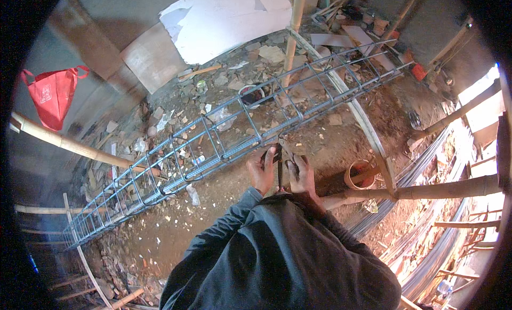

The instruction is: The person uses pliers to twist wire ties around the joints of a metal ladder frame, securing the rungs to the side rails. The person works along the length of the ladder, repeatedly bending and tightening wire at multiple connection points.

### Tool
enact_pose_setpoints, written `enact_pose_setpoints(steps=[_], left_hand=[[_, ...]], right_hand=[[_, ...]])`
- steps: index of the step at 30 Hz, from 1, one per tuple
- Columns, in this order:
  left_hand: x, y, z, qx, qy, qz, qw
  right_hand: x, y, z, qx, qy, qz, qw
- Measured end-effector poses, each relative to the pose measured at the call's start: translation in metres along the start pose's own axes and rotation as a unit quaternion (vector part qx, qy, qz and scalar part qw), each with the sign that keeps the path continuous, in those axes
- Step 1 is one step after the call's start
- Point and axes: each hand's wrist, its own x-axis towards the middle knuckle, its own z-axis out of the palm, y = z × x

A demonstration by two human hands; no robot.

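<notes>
Dark shirt (290,256) nearest, rebar cage (221,161) just beyond the left hand (261,170)

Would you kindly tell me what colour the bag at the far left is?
The bag is bright red; it shows best in the head view.

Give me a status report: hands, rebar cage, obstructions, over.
Left hand and right hand close together, grip unclear. Rebar cage just beyond, slanting up rightward in view. Bucket off right, not between hands and cage.
</notes>
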Motion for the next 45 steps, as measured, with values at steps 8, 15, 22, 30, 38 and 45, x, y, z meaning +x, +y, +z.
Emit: enact_pose_setpoints(steps=[8,15,22,30,38,45], left_hand=[[0.006,0.004,0.034,-0.137,0.091,-0.150,0.975],[0.013,-0.021,0.041,-0.140,0.057,-0.096,0.984],[0.018,-0.013,0.050,-0.089,0.088,-0.076,0.989],[0.025,-0.023,0.061,-0.081,0.104,-0.122,0.984],[0.031,-0.018,0.076,-0.042,0.095,-0.077,0.992],[0.041,-0.021,0.072,-0.064,0.072,-0.021,0.995]], right_hand=[[0.028,0.007,-0.019,0.020,-0.003,-0.045,0.999],[0.037,0.023,-0.027,0.005,-0.072,-0.016,0.997],[0.044,0.036,-0.031,0.011,-0.054,-0.106,0.993],[0.054,0.062,-0.037,-0.012,-0.114,-0.111,0.987],[0.065,0.053,-0.041,0.057,0.064,-0.058,0.995],[0.074,0.017,-0.070,0.223,0.055,0.040,0.972]])
